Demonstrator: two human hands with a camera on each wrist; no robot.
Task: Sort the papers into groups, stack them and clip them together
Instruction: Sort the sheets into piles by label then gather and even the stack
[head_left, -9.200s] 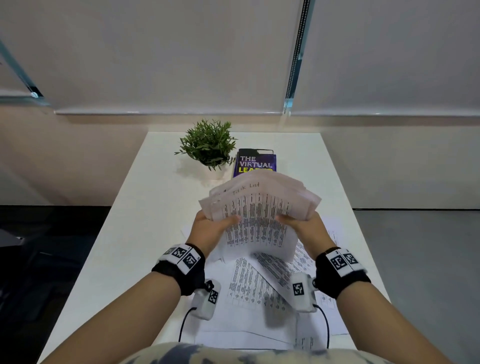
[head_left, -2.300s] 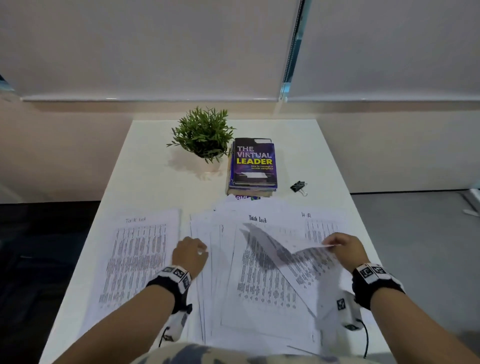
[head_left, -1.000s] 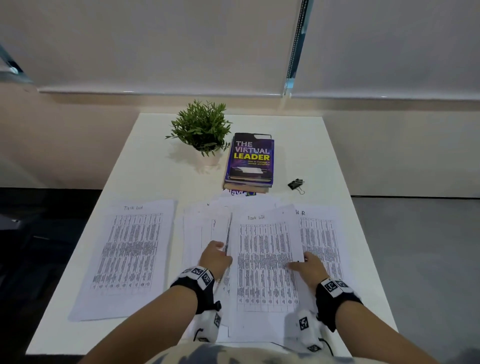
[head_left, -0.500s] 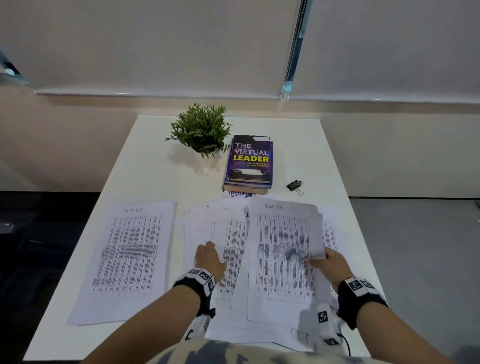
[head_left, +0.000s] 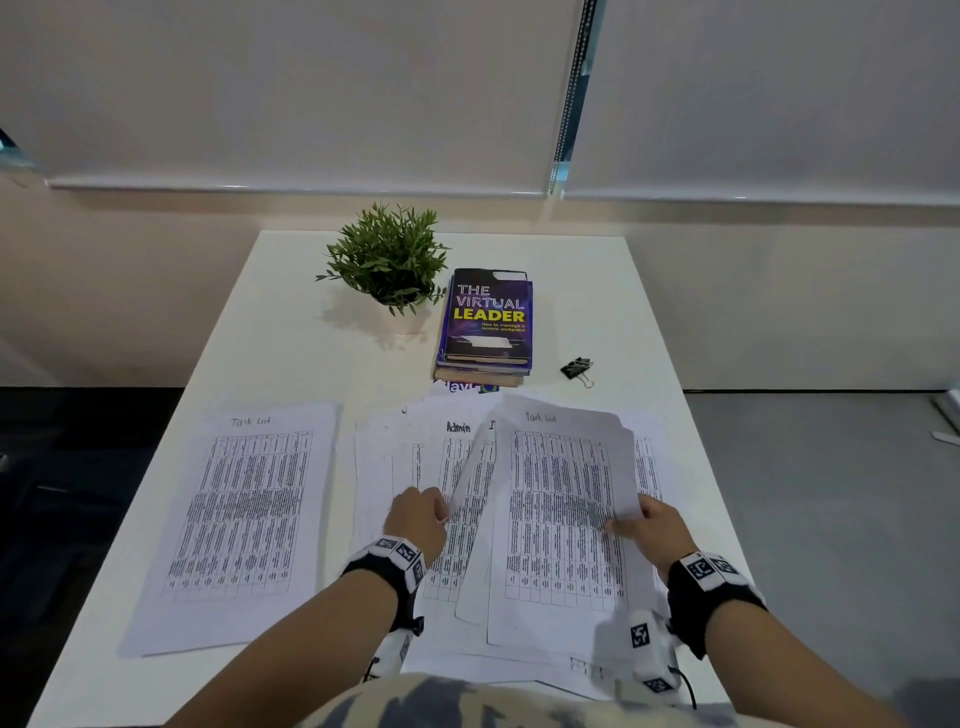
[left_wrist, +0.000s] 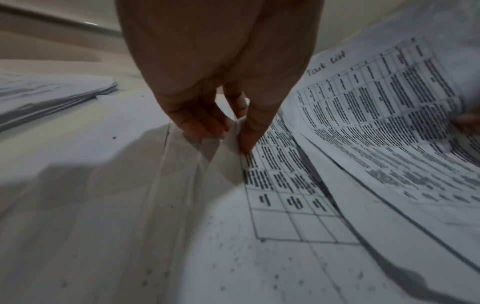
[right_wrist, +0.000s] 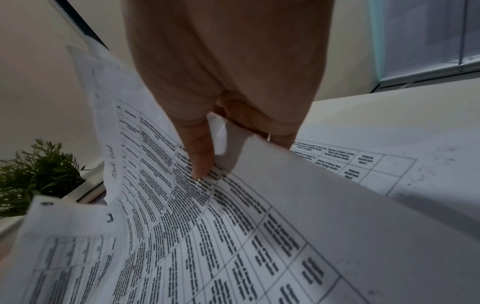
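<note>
A "Task List" pile (head_left: 244, 519) lies flat on the left of the white table (head_left: 582, 291). In the middle a loose heap of printed sheets (head_left: 415, 467) spreads out, an "Admin" sheet (head_left: 457, 428) on top. My right hand (head_left: 641, 525) pinches the right edge of a "Task List" sheet (head_left: 561, 509) (right_wrist: 182, 236) and holds it lifted off the heap. My left hand (head_left: 421, 514) (left_wrist: 226, 127) pinches the raised edge of another sheet (left_wrist: 231, 144) in the heap. A black binder clip (head_left: 576, 368) lies beyond the papers on the right.
A small potted plant (head_left: 387, 260) and a stack of books (head_left: 488, 322) with a purple cover stand at the back of the table. Bare tabletop shows around them and beside the clip. Floor drops away on both sides.
My right hand has lifted the "Task List" sheet higher and further right. My left hand has gone from resting on the heap to pinching up a sheet's edge, and the "Admin" sheet shows.
</note>
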